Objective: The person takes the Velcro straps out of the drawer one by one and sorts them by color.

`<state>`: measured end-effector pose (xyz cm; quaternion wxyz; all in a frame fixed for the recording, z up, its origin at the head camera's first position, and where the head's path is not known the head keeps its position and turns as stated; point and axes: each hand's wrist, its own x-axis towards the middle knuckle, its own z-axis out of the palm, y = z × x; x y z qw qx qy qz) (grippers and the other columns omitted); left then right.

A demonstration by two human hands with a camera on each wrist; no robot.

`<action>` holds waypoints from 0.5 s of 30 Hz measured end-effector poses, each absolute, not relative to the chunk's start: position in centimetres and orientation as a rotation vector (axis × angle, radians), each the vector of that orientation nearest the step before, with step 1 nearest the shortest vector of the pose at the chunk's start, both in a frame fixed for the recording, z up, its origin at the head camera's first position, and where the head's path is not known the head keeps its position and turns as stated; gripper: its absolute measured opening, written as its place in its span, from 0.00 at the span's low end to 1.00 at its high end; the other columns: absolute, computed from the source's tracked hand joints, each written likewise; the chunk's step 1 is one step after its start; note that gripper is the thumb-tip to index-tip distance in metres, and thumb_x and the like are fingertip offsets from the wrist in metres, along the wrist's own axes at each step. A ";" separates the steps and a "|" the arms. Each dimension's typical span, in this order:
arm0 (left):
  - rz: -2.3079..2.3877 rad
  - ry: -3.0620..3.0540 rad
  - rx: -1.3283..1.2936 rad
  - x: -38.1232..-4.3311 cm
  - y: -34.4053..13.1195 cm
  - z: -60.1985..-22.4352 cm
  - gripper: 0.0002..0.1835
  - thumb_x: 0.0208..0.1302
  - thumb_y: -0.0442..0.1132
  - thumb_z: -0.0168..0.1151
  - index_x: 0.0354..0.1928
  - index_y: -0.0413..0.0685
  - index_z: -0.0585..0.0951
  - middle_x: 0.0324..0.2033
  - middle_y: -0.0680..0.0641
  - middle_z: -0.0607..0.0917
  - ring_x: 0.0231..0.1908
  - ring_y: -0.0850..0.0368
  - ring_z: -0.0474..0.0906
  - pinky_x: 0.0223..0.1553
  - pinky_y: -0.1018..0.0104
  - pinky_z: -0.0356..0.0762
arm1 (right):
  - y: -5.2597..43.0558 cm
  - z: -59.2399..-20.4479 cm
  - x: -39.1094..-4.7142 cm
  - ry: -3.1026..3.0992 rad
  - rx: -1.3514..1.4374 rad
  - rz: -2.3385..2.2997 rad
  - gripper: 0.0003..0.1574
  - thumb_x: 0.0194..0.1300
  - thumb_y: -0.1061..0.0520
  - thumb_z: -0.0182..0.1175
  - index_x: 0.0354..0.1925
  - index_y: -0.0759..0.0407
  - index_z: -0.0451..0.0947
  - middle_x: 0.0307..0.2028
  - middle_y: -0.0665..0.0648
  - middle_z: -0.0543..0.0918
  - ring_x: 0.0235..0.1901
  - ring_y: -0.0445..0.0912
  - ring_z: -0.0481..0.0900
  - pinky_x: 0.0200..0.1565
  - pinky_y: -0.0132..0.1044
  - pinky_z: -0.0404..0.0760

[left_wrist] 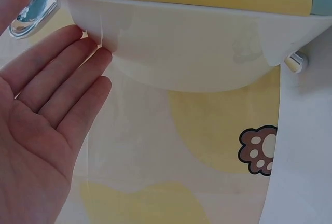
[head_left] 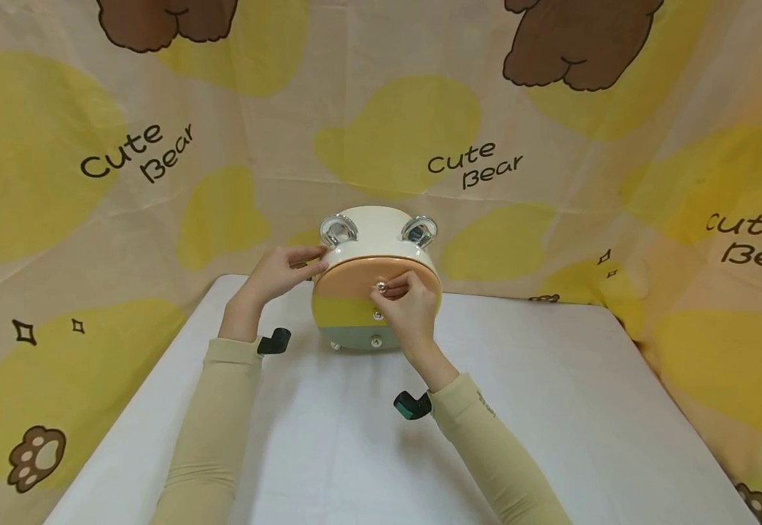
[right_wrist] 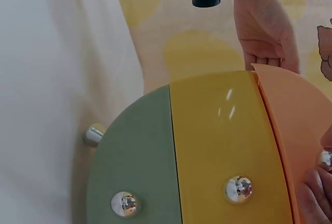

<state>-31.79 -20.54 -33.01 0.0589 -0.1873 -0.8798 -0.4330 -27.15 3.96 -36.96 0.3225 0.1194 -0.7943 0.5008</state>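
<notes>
Nearest the head camera, we see two pale sleeves [head_left: 213, 423] reaching forward over the table to a rounded box [head_left: 361, 281], which stands upright near the table's far side, its front turned toward us, presumably so that its drawers face the person. Of three drawers, the peach top drawer [right_wrist: 295, 110] seems to stand slightly proud of the yellow middle drawer [right_wrist: 228, 136], with a thin orange edge showing between them; the green bottom drawer [right_wrist: 140, 141] looks flush.

Our right hand [head_left: 410, 310] is narrow, thumb and fingers pinching the top knob [head_left: 381, 287]. We take that grip as fitting, since the knob is small and round and gives fingertips the only obvious hold on a smooth front. Our left hand [head_left: 278, 273] is wide, fingers extended, its tips against the box's upper side just below one silver ear [head_left: 337, 231]. We judge that this touch steadies the box, because small feet [right_wrist: 94, 135] under a glossy body probably leave it easy to shift.

Further out, a dark wrist mount [head_left: 274, 340] sits at each cuff, likely placed so that its camera faces the hand's work. White cloth covers the table [head_left: 518, 394], and behind it hangs a printed curtain [head_left: 381, 95] with yellow patches and bears.
</notes>
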 end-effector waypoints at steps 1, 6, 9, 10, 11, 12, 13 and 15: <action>-1.316 -2.664 -0.567 -31.8 -20.5 -33.0 0.30 0.58 0.58 0.64 0.59 0.52 0.78 0.58 0.46 0.79 0.57 0.44 0.76 0.58 0.49 0.73 | 4.0 -36.9 -27.1 -2.084 0.317 1.318 0.13 0.48 0.56 0.69 0.28 0.60 0.75 0.24 0.54 0.85 0.22 0.42 0.83 0.26 0.29 0.82; -1.331 -2.665 -0.560 -32.0 -20.6 -33.1 0.31 0.57 0.59 0.65 0.59 0.53 0.78 0.58 0.47 0.79 0.57 0.44 0.76 0.58 0.49 0.73 | 4.3 -36.9 -26.7 -2.090 0.325 1.323 0.12 0.49 0.56 0.69 0.28 0.60 0.75 0.24 0.53 0.85 0.22 0.41 0.83 0.27 0.27 0.82; -1.336 -2.667 -0.557 -32.0 -20.6 -33.1 0.31 0.56 0.60 0.65 0.59 0.53 0.78 0.58 0.47 0.79 0.58 0.43 0.76 0.58 0.49 0.73 | 4.4 -37.0 -26.5 -2.100 0.322 1.314 0.13 0.49 0.56 0.69 0.28 0.59 0.75 0.25 0.53 0.85 0.22 0.41 0.83 0.27 0.28 0.82; -1.334 -2.669 -0.557 -32.1 -20.6 -33.1 0.31 0.56 0.61 0.64 0.59 0.53 0.78 0.58 0.47 0.79 0.58 0.44 0.76 0.58 0.49 0.73 | 4.4 -37.0 -26.4 -2.101 0.323 1.311 0.13 0.49 0.56 0.69 0.29 0.59 0.75 0.25 0.53 0.85 0.23 0.41 0.83 0.27 0.28 0.82; -1.333 -2.669 -0.559 -32.1 -20.6 -33.1 0.31 0.56 0.60 0.64 0.59 0.53 0.78 0.58 0.47 0.79 0.58 0.44 0.76 0.58 0.49 0.73 | 4.5 -37.0 -26.3 -2.102 0.325 1.312 0.13 0.49 0.56 0.69 0.29 0.59 0.75 0.25 0.53 0.85 0.23 0.41 0.83 0.27 0.28 0.82; -1.331 -2.670 -0.561 -32.1 -20.6 -33.1 0.31 0.56 0.61 0.64 0.59 0.54 0.78 0.58 0.47 0.79 0.57 0.44 0.76 0.58 0.48 0.73 | 4.5 -37.0 -26.3 -2.103 0.327 1.312 0.13 0.49 0.56 0.69 0.29 0.60 0.75 0.25 0.53 0.85 0.23 0.41 0.83 0.28 0.28 0.82; -1.327 -2.670 -0.563 -32.1 -20.6 -33.1 0.31 0.56 0.61 0.64 0.59 0.54 0.78 0.58 0.47 0.79 0.57 0.44 0.76 0.57 0.49 0.73 | 4.5 -37.0 -26.2 -2.103 0.330 1.311 0.13 0.49 0.56 0.69 0.29 0.60 0.75 0.25 0.53 0.85 0.23 0.41 0.83 0.28 0.28 0.82; -1.323 -2.673 -0.564 -32.0 -20.6 -33.1 0.31 0.56 0.61 0.64 0.59 0.55 0.78 0.58 0.48 0.79 0.57 0.45 0.76 0.57 0.49 0.73 | 4.6 -37.0 -26.1 -2.100 0.334 1.315 0.13 0.49 0.57 0.69 0.29 0.60 0.75 0.25 0.53 0.85 0.23 0.41 0.83 0.28 0.28 0.82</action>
